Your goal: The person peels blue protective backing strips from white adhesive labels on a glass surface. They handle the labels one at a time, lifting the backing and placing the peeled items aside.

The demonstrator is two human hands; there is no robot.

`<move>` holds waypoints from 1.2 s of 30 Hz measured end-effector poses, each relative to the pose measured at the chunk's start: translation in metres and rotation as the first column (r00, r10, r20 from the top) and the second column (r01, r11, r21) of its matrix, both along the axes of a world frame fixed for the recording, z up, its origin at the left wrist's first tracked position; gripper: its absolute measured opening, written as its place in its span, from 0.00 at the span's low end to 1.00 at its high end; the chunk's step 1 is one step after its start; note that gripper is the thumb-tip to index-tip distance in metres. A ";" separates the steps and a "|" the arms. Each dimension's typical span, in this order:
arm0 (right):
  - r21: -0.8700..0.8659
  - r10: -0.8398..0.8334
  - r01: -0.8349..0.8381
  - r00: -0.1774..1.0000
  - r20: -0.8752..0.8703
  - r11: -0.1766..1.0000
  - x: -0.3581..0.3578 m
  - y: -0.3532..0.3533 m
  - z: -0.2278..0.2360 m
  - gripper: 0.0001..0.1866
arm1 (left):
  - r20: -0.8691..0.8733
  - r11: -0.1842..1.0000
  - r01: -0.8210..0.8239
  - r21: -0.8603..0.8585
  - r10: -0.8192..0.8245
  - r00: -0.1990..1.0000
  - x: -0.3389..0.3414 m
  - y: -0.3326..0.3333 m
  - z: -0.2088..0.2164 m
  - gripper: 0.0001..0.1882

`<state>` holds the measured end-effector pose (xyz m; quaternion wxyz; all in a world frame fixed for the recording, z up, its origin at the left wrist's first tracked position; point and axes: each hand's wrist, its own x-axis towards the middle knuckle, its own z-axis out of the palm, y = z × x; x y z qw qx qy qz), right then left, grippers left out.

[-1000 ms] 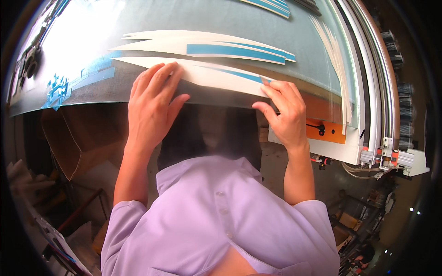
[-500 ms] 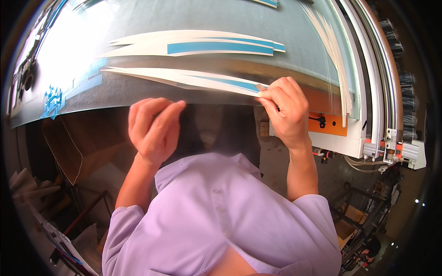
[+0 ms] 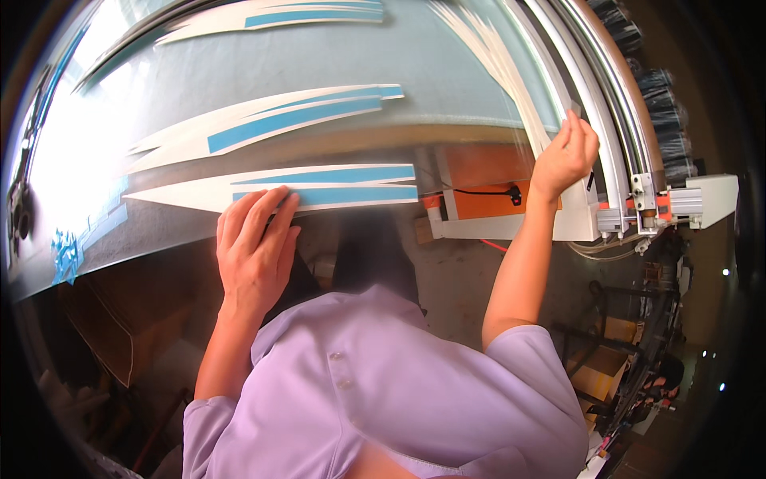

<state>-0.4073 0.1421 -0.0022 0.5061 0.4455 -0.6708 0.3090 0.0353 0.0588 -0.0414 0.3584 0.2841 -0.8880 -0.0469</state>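
My left hand [image 3: 257,247] lies with its fingers out on a long, pointed white sheet piece [image 3: 171,195]. Two blue strips [image 3: 351,195] run along this piece toward its square right end, and my fingertips touch the lower one. Out to the right, my right hand [image 3: 565,158] is raised beside the table's right rail, thumb and fingers pinched together. A small, thin greyish piece [image 3: 574,105] sticks up from the pinch; its exact kind is too small to tell.
A similar white and blue piece [image 3: 295,126] lies just beyond, another [image 3: 311,14] farther back. Narrow white offcuts [image 3: 499,68] lie along the glass tabletop's right side. Crumpled blue film [image 3: 68,255] clings at the left edge. A metal rail [image 3: 618,152] borders the right.
My right hand has left the white piece's right end and moved right with the small greyish piece. My left hand has settled on the sheet, which now lies flatter. The view has shifted.
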 end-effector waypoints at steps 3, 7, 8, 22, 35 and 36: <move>0.346 -0.110 0.081 0.992 0.067 0.935 -0.036 0.007 -0.029 0.14 | 0.022 1.000 0.004 0.019 -0.004 1.000 -0.003 0.001 0.000 0.23; 0.467 -0.206 0.140 0.974 0.092 0.873 -0.034 0.012 -0.033 0.13 | 0.093 0.999 0.012 0.050 -0.016 0.996 -0.008 0.003 0.003 0.23; 0.424 -0.172 0.107 0.978 0.118 0.899 -0.028 0.010 -0.030 0.12 | 0.110 0.998 0.006 0.056 -0.012 0.994 -0.010 0.002 0.005 0.24; 0.032 0.393 -0.583 0.586 0.709 0.812 0.161 -0.013 -0.028 0.07 | 0.164 0.966 0.211 0.146 -0.234 0.958 -0.084 -0.004 0.024 0.34; 0.087 0.418 -0.586 0.667 0.616 0.806 0.169 -0.005 -0.037 0.07 | 0.182 0.971 0.196 0.139 -0.220 0.958 -0.090 -0.005 0.021 0.33; 0.073 0.400 -0.557 0.675 0.619 0.827 0.168 -0.006 -0.039 0.08 | 0.183 0.970 0.195 0.142 -0.220 0.958 -0.090 -0.005 0.021 0.33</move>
